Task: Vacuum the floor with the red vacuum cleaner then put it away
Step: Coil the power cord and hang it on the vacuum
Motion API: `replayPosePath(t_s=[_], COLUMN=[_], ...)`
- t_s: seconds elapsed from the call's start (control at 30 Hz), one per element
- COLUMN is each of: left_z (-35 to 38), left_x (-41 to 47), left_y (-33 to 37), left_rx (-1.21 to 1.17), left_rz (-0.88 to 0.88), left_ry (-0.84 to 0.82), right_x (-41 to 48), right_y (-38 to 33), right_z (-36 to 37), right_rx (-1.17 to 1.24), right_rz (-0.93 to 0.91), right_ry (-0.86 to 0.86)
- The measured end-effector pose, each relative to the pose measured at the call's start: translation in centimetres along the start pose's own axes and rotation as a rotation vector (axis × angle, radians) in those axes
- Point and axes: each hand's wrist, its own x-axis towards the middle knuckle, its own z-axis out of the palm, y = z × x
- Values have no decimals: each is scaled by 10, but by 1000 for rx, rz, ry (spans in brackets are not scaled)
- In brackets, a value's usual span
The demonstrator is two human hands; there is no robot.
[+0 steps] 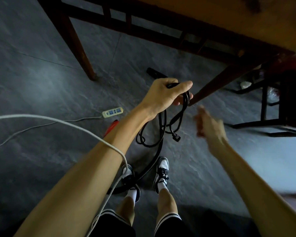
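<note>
Hands reach forward, left hand (164,94) gripping coiled black cord (185,102), right hand (210,129) blurred, loosely open.

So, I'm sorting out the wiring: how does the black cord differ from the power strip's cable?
The black cord hangs in loops from the left hand; the power strip's cable lies loose along the floor. The cord is black, the cable pale. Both are thin and flexible.

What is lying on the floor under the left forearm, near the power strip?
A red piece sticks out beside the left forearm, close to the power strip. The arm covers the rest, so its shape cannot be told.
</note>
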Motion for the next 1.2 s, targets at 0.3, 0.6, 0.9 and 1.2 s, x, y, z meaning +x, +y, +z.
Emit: replayPosePath(t_s=[0.3,0.6,0.9,1.2], left_z=[8,-56,-74,-57], left_x=[7,39,43,66], left_y=[-9,-24,-244,-295], left_rx=[-210,554,953,1029], left_rz=[-207,227,-115,61], left_ry=[111,315,-188,-269], right_x=[20,49,80,117], right_y=[-17,3,10,26], right_z=[53,74,55,51], right_rx=[283,548,976,1020], right_rz=[-549,-266,-40,-5], right_ry=[-551,-141,-112,23])
